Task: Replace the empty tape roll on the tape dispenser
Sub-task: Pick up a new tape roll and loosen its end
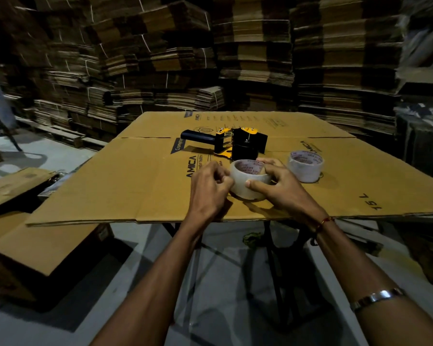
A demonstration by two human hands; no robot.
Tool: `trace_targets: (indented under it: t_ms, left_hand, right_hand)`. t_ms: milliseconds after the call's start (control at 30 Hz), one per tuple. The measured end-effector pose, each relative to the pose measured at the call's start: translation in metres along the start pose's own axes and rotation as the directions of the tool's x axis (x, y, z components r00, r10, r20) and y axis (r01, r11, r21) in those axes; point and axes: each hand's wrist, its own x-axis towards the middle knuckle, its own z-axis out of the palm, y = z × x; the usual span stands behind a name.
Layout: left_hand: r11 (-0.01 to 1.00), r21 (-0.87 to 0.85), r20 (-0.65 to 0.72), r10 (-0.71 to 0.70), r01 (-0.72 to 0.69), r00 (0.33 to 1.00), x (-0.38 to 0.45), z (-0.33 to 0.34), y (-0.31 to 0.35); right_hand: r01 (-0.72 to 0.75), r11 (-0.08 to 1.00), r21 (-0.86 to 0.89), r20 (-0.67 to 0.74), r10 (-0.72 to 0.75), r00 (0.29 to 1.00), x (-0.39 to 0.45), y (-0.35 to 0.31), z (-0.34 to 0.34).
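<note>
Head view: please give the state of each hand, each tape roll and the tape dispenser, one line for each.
Left hand: fingers curled, picking at the side of the near roll.
Right hand: grips the near roll.
Near tape roll: flat on the cardboard sheet, held.
Far tape roll: flat, untouched.
Tape dispenser: on its side, no clear roll on it.

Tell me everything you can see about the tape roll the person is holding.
The tape roll is a wide ring of clear, whitish tape on a core printed with red lettering. It lies flat, hole up, on the cardboard sheet, just in front of the tape dispenser. The right hand grips its side; the left hand pinches at its left edge.
</note>
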Motion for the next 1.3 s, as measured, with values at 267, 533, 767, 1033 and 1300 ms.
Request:
trace_targets:
  t_ms: [267, 533, 767, 1033, 1300]
  left_hand:
    - [0.902, -0.354, 0.068, -0.237, 0.246, 0.969, 0.003, -0.014, -0.003]
    - [0.995, -0.08, 0.062, 0.063, -0.058, 0.996, -0.02, -0.006, 0.003]
    - [0.998, 0.047, 0.044, 0.034, -0.036, 0.998, -0.012, -0.001, -0.001]
    - [0.973, -0.155, 0.208, -0.137, 0.171, 0.968, -0.005, -0.009, -0.003]
    - [0.985, -0.153, 0.273, -0.041, 0.086, 0.961, -0.003, -0.013, 0.001]
  right_hand:
    - [-0.079, 0.965, 0.251, 0.129, 0.047, 0.99, -0.002, -0.007, -0.016]
    - [-0.022, 0.988, 0.152, 0.13, 0.002, 0.992, -0.003, -0.007, -0.014]
    - [0.024, 0.999, 0.027, 0.091, -0.026, 0.995, 0.0, -0.002, -0.012]
    - [0.012, 1.0, 0.015, 0.089, -0.014, 0.996, -0.002, -0.003, -0.011]
    - [0.018, 1.0, 0.016, 0.091, -0.019, 0.996, -0.002, -0.005, -0.013]
